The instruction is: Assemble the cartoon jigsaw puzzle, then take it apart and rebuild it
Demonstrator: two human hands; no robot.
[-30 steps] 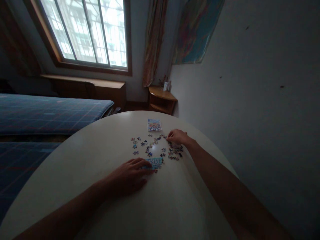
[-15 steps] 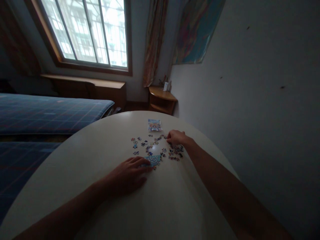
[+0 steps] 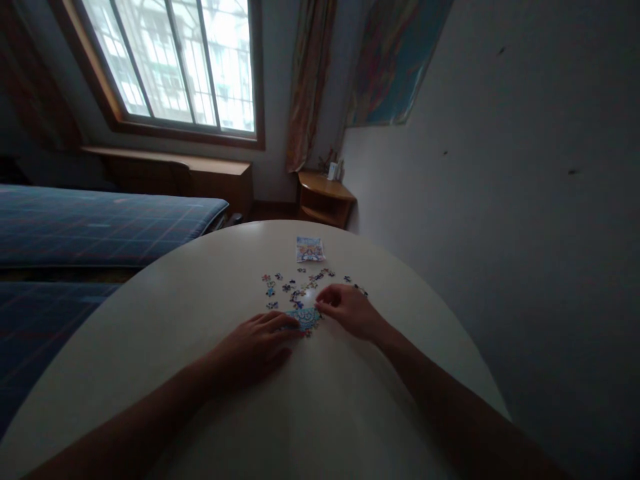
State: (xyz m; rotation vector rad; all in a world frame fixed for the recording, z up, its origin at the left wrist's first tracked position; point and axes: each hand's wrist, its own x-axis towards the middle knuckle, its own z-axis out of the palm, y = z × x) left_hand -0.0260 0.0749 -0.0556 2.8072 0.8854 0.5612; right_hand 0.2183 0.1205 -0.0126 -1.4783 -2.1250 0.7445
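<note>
My left hand point(image 3: 257, 343) lies flat on the white round table point(image 3: 320, 413), fingers stretched out, fingertips on the left edge of a small joined patch of blue jigsaw pieces point(image 3: 307, 318). My right hand point(image 3: 349, 310) sits just right of that patch, fingers curled in a pinch at its edge; what they hold is too small to see. Several loose jigsaw pieces point(image 3: 290, 287) are scattered beyond both hands. A small colourful picture card point(image 3: 310, 249) lies farther back on the table.
A bed with a blue checked cover point(image 3: 100, 227) stands to the left of the table. A wall runs close along the right. A wooden corner shelf point(image 3: 325, 197) and a barred window point(image 3: 180, 67) are at the back.
My right hand has drawn back from the far loose pieces toward me and to the left, ending beside the joined patch. My left hand has stayed in place.
</note>
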